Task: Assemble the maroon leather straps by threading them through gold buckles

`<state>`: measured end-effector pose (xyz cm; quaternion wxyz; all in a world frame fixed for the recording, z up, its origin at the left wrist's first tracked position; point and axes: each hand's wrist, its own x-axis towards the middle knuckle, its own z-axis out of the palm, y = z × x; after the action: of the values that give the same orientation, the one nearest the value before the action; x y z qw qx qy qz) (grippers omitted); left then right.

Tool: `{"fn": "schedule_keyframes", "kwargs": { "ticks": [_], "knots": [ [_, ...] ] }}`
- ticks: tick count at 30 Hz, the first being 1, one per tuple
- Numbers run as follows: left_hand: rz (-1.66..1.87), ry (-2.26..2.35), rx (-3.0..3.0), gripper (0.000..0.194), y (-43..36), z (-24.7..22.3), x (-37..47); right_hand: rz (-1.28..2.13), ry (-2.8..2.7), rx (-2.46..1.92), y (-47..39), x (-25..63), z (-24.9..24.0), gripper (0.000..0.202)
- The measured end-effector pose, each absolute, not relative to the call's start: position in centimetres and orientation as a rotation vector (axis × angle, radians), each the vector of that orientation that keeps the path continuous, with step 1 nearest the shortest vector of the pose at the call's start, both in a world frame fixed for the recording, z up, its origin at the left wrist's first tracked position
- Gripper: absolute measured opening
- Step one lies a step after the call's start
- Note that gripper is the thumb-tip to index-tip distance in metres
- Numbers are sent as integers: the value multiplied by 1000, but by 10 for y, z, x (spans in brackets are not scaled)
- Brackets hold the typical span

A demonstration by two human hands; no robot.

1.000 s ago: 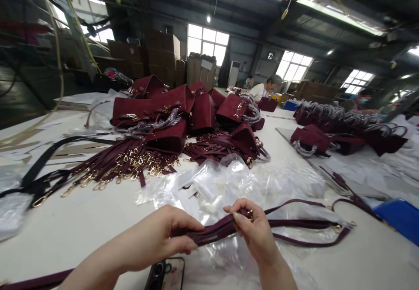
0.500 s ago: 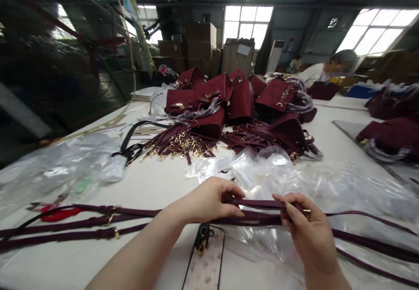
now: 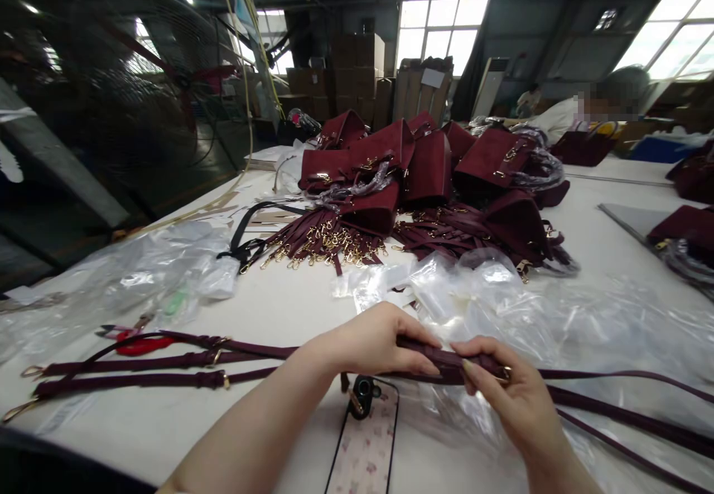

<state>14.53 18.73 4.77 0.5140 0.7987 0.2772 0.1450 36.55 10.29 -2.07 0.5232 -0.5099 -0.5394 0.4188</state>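
Both hands grip a burgundy strap [image 3: 440, 358] just above the table. My left hand [image 3: 384, 341] pinches it between thumb and fingers. Close beside it, my right hand [image 3: 505, 386] is closed on the same strap, with a gold buckle [image 3: 506, 373] showing at its fingers. More burgundy straps [image 3: 134, 380] run left under my forearm, with gold buckles and clasps at their ends. Other strap lengths [image 3: 630, 412] trail off to the right over plastic. Under my hands lies a phone in a flower-patterned case [image 3: 365, 434], with a gold clasp near its camera.
A heap of burgundy handbags [image 3: 384, 159] stands at the back, with bundled straps and gold clasps [image 3: 326, 241] before it. Clear plastic bags [image 3: 502, 293] cover the right and left. Red-handled snips [image 3: 142, 341] lie left. A person [image 3: 563, 118] is at the far right; a fan [image 3: 181, 81] stands left.
My hands have come closer together on the strap. The camera view has turned left, so the scene sits further right, and the straps' clasp ends now show at the left.
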Motion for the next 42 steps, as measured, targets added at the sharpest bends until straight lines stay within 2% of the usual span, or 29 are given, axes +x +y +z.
{"fn": "schedule_keyframes", "kwargs": {
  "ticks": [4, 6, 8, 12, 19, 21, 23, 25, 27, 29, 31, 32, 34, 36, 37, 42],
  "knots": [
    [287, 761, 2394, 19, 175, 55, 155, 1022, -1470, -1166, 102, 353, -18, 25],
    [285, 862, 2556, 19, 172, 62, 152, 1033, -1363, -1068, 103, 354, -18, 33],
    [292, 949, 2619, 19, 173, 69, 145, 1016, -1194, -1031, 104, 358, -20, 31],
    [238, 957, 2677, 17, 173, 74, 139, 970, -1108, -1124, 105, 359, -25, 16],
    [507, 690, 2303, 15, 163, 72, 153, 1081, -1190, -1051, 101, 345, -21, 13],
    [583, 676, 2264, 18, 162, 80, 144, 1091, -1245, -984, 100, 345, -21, 23],
    [744, 845, 2349, 29, 164, 95, 126, 989, -1280, -1012, 101, 349, -22, 36],
    [900, 1088, 2526, 34, 166, 114, 102, 767, -1290, -1173, 104, 356, -22, 32],
    [976, 1315, 2750, 28, 165, 133, 75, 496, -1331, -1356, 107, 365, -22, 22],
    [995, 1507, 2929, 23, 163, 148, 50, 290, -1398, -1464, 111, 373, -22, 23],
    [908, 1760, 2990, 23, 163, 154, 28, 220, -1471, -1547, 115, 379, -24, 28],
    [753, 1917, 2965, 24, 165, 152, 19, 222, -1510, -1594, 117, 381, -25, 30],
    [271, 2165, 2799, 24, 172, 141, 5, 235, -1595, -1661, 120, 382, -28, 32],
    [-159, 2171, 2572, 26, 184, 124, -1, 228, -1669, -1640, 122, 380, -32, 32],
    [-261, 2110, 2492, 25, 190, 114, 0, 222, -1687, -1610, 123, 379, -33, 31],
    [54, 1842, 2469, 29, 224, 79, 40, 183, -1660, -1556, 122, 379, -39, 34]
  ]
}}
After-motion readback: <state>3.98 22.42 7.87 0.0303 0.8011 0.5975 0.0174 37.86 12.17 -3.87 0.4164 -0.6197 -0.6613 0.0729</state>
